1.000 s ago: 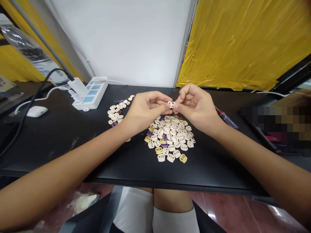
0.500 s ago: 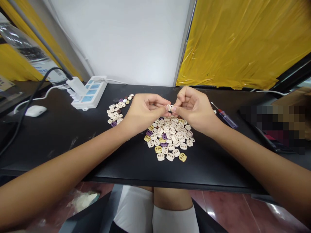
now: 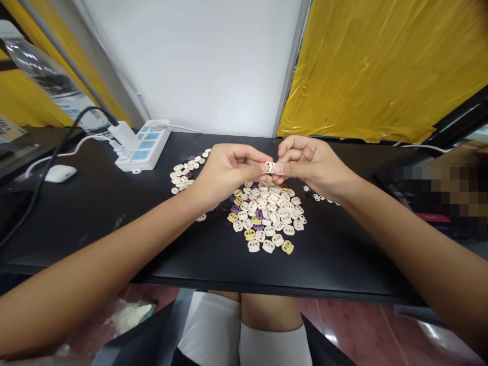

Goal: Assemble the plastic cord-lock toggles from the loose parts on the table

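A small white cord lock (image 3: 270,167) with holes in it is held above the black table, pinched from both sides. My left hand (image 3: 229,170) grips its left end between thumb and fingers. On its right end, the thumb and fingers of my right hand (image 3: 310,165) are closed. Below them lies a heap of two-hole cord locks (image 3: 270,213), mostly white, some yellow and purple. A second group of cord locks (image 3: 182,175), partly hidden by my left hand, is farther left.
Small white parts (image 3: 316,196) lie beside my right wrist. To the left stand a white power strip (image 3: 147,147) with plugs and cables, a white rounded case (image 3: 61,173) and a water bottle (image 3: 53,81). The black table (image 3: 183,269) ends close to my lap.
My right hand has shifted slightly right and down, and its arm now covers the screwdriver. Small white parts beside it have come into sight. The cord lock has turned between my fingers.
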Demonstrator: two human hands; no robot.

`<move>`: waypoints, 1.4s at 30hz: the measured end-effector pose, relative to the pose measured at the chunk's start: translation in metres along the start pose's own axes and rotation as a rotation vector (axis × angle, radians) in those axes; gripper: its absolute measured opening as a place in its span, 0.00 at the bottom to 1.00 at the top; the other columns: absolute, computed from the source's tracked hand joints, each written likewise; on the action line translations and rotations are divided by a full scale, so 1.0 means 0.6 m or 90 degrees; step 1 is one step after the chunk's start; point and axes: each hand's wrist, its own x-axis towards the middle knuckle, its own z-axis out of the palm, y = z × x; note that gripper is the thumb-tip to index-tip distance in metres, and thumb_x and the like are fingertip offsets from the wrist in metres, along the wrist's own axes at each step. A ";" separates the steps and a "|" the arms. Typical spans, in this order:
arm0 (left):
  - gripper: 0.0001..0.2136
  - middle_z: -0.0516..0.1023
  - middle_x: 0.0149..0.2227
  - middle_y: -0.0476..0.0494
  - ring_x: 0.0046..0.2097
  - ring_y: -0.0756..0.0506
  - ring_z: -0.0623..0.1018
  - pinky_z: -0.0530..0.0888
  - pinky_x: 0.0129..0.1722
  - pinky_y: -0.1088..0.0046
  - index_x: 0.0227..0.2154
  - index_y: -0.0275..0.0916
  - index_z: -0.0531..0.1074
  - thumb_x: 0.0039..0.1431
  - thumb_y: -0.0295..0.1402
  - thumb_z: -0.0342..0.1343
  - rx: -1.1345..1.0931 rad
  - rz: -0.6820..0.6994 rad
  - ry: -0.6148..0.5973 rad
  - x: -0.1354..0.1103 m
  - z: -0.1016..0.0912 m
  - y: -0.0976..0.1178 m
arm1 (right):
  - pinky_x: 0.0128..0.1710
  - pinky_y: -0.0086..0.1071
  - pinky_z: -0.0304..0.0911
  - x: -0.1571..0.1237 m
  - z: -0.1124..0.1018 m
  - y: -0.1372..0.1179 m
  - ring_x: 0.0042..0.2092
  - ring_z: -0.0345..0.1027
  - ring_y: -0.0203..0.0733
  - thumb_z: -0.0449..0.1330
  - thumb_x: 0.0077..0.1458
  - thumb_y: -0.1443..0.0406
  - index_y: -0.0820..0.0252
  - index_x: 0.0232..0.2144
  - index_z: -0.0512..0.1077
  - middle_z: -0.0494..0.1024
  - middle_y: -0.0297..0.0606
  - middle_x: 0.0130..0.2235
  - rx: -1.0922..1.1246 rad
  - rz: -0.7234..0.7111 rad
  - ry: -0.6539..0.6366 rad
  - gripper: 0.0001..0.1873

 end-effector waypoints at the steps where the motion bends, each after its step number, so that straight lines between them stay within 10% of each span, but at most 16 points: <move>1: 0.03 0.85 0.29 0.44 0.35 0.44 0.86 0.84 0.43 0.66 0.32 0.35 0.83 0.54 0.26 0.66 0.000 -0.007 -0.009 0.000 -0.001 0.001 | 0.31 0.32 0.73 0.001 -0.004 0.002 0.29 0.77 0.38 0.78 0.45 0.61 0.59 0.33 0.71 0.81 0.33 0.26 0.019 0.021 -0.019 0.20; 10: 0.06 0.85 0.33 0.43 0.36 0.44 0.86 0.83 0.42 0.67 0.36 0.34 0.81 0.55 0.29 0.66 0.014 -0.042 -0.036 -0.002 0.001 0.000 | 0.33 0.30 0.73 0.005 -0.019 0.013 0.31 0.78 0.37 0.76 0.49 0.59 0.59 0.34 0.74 0.82 0.34 0.28 0.026 0.040 -0.062 0.17; 17: 0.05 0.77 0.26 0.48 0.29 0.50 0.79 0.75 0.29 0.75 0.36 0.37 0.78 0.61 0.28 0.57 0.260 0.014 -0.066 0.008 -0.022 -0.006 | 0.32 0.35 0.68 0.018 -0.116 0.001 0.28 0.72 0.39 0.68 0.55 0.65 0.60 0.29 0.75 0.80 0.38 0.27 -0.446 0.036 0.249 0.06; 23: 0.06 0.81 0.34 0.44 0.33 0.48 0.78 0.72 0.30 0.74 0.34 0.38 0.80 0.61 0.33 0.59 0.376 0.072 -0.156 0.004 -0.020 -0.009 | 0.35 0.38 0.65 0.019 -0.143 0.021 0.32 0.73 0.45 0.65 0.53 0.66 0.64 0.34 0.82 0.82 0.42 0.31 -0.683 0.117 0.152 0.07; 32: 0.09 0.84 0.42 0.41 0.42 0.43 0.81 0.74 0.39 0.67 0.36 0.38 0.83 0.59 0.33 0.58 0.507 0.125 -0.010 0.022 -0.060 0.029 | 0.34 0.37 0.62 0.022 -0.134 0.040 0.30 0.68 0.41 0.63 0.55 0.63 0.63 0.37 0.83 0.80 0.40 0.30 -0.708 0.065 0.086 0.11; 42: 0.11 0.81 0.29 0.42 0.33 0.41 0.77 0.67 0.38 0.67 0.33 0.39 0.82 0.46 0.32 0.59 0.826 -0.157 -0.007 0.039 -0.172 0.035 | 0.40 0.40 0.64 0.026 -0.137 0.060 0.38 0.72 0.49 0.57 0.61 0.65 0.60 0.33 0.77 0.81 0.45 0.35 -0.824 -0.034 0.057 0.10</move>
